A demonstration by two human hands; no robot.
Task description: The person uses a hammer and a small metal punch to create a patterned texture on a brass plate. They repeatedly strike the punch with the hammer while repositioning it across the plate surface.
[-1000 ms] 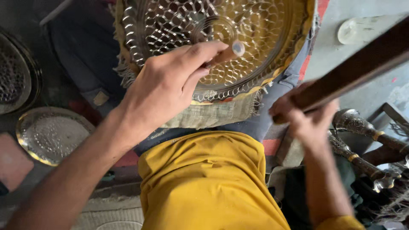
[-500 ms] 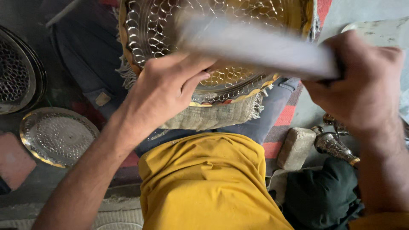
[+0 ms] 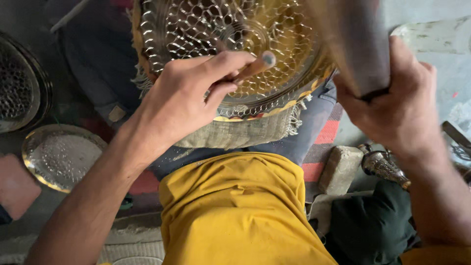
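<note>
A large round metal tray (image 3: 274, 29) with a hammered honeycomb pattern rests on a burlap pad (image 3: 245, 132) across my lap. My left hand (image 3: 186, 98) pinches a slim punch tool (image 3: 255, 66), its tip set on the tray's surface. My right hand (image 3: 392, 108) grips the thick wooden handle of a mallet (image 3: 358, 44), raised and blurred above the tray's right side.
A smaller hammered metal dish (image 3: 59, 157) lies on the floor at left, with a darker perforated tray (image 3: 17, 83) behind it. A stone block (image 3: 341, 167) and ornate metal pieces (image 3: 385, 167) sit at right, beside dark cloth (image 3: 373, 225).
My right hand swung the mallet from low at the right, across the tray, and up over its right side. My left hand kept the punch on the tray.
</note>
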